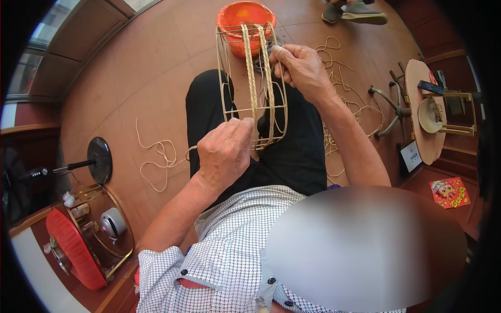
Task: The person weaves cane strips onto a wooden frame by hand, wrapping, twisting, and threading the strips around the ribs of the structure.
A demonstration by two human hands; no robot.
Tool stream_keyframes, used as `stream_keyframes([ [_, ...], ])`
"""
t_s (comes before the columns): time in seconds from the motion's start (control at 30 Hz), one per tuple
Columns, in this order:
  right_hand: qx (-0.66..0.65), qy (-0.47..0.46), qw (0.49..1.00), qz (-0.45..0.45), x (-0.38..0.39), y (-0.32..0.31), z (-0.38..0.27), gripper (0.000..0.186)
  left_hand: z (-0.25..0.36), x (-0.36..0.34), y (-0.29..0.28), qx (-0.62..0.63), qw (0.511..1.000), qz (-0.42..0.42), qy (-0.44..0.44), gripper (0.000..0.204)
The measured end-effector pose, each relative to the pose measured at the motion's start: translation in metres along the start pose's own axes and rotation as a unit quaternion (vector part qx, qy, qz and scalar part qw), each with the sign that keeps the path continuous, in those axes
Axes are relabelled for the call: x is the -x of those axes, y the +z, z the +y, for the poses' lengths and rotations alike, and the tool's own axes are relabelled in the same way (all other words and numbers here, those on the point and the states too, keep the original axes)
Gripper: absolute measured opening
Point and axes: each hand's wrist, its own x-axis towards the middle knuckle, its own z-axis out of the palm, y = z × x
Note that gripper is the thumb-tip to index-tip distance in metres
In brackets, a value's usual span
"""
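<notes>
A pale wire frame [285, 107], long and open-sided, stands between my knees. Twisted beige cord [250, 68] runs along it in parallel strands from the far end to the near end. My left hand [224, 151] is closed at the near left side, its fingers pinching the cord; a tail of cord leads from under it to the floor on the left. At the far right corner my right hand [304, 70] is closed, thumb and forefinger pinched on the frame's side wire. Whether cord is also in that pinch is hidden.
An orange-red bucket [229, 21] stands beyond the frame. Loose cord [167, 161] lies on the floor at left, with a larger tangle [344, 94] at right. Further right are a round wooden table [417, 78] and a wheeled chair base [389, 112]. Another person's shoes [362, 13] show at the top.
</notes>
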Motion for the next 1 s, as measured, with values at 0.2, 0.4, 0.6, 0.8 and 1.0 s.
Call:
stream_keyframes([
  [0.2,-0.05,-0.025,0.998,0.043,0.029,0.005,0.002,0.036,0.006,0.009,0.003,-0.069,0.998,0.003,0.006,0.031],
  [0.4,0.033,-0.016,0.997,0.069,0.124,0.019,0.022,0.033,0.0,0.047,0.012,-0.062,0.998,0.008,0.018,0.038],
  [0.6,0.237,-0.216,0.944,0.076,0.156,0.036,0.048,0.012,0.005,0.074,0.019,-0.052,0.998,-0.034,0.006,0.037],
  [0.8,0.222,-0.183,0.955,0.073,0.15,0.038,0.053,0.015,0.004,0.072,0.024,-0.065,0.995,-0.074,-0.025,0.035],
  [1.0,0.183,-0.158,0.967,0.077,0.133,0.034,0.038,0.018,-0.003,0.052,0.03,-0.06,0.998,-0.036,-0.01,0.032],
])
